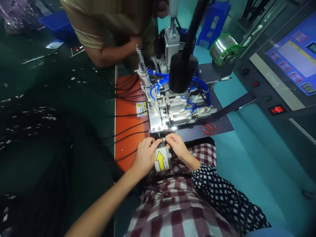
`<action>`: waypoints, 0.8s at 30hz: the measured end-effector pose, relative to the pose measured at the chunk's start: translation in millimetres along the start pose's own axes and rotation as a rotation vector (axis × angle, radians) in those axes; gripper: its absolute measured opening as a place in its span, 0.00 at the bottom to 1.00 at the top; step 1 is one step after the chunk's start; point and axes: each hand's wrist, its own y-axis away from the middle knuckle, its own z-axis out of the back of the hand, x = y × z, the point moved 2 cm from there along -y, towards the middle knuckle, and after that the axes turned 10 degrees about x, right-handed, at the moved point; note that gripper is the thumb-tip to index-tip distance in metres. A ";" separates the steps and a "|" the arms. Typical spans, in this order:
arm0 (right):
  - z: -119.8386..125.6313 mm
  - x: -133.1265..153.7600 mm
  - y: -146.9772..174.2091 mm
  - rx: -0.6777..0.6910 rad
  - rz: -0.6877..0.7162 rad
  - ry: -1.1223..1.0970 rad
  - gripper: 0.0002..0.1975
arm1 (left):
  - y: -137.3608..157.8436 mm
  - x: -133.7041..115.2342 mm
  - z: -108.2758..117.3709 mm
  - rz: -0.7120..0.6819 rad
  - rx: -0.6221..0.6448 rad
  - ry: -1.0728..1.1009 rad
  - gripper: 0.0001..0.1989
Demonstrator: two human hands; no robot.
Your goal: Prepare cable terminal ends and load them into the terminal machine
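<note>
My left hand [145,153] and my right hand [178,146] meet at the near edge of a metal machine [177,113]. Thumbs and fingers of both are pinched closed around a tiny shiny piece [164,140], too small to make out. A black cable [127,155] runs in from the left and disappears behind my left hand. Just below the fingertips sits a metal block with a white label [160,161] bearing a yellow arrow. Blue air tubes [170,79] loop over the machine.
Red-handled scissors [209,128] lie right of the machine. A solder wire spool [225,49] and a control panel [283,75] stand to the right. Black cables [37,131] pile up at left, beside the orange tabletop [127,141]. Another person's forearm [118,54] is across the machine.
</note>
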 end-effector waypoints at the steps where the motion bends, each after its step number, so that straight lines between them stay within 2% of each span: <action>1: -0.1 -1.3 -0.6 0.009 -0.010 -0.025 0.15 | -0.3 -0.3 -0.4 0.006 0.008 -0.011 0.19; 5: 0.6 -2.2 -2.0 0.038 -0.031 -0.074 0.16 | 1.3 -1.4 0.1 0.030 0.040 0.024 0.20; 9: 2.4 -0.4 -2.7 0.045 -0.016 -0.065 0.17 | 21.1 -1.3 1.8 0.129 -0.056 0.045 0.20; 11: 3.2 -0.6 -3.0 0.045 -0.011 -0.055 0.17 | 38.5 -1.4 1.5 0.225 -0.099 -0.014 0.21; 14: 4.1 -1.4 -3.3 0.046 -0.007 -0.042 0.17 | 63.6 -0.8 -0.6 0.386 -0.075 -0.170 0.23; 16: 4.6 -1.7 -3.5 0.049 -0.005 -0.036 0.17 | 73.9 2.1 -1.3 0.437 -0.067 -0.264 0.24; 19: 5.5 -0.9 -3.4 0.049 -0.006 -0.022 0.17 | 77.8 12.5 -0.4 0.397 -0.072 -0.336 0.25; 24: 5.7 1.9 -2.2 0.047 0.000 -0.002 0.17 | 73.7 36.7 7.3 0.326 0.020 -0.345 0.25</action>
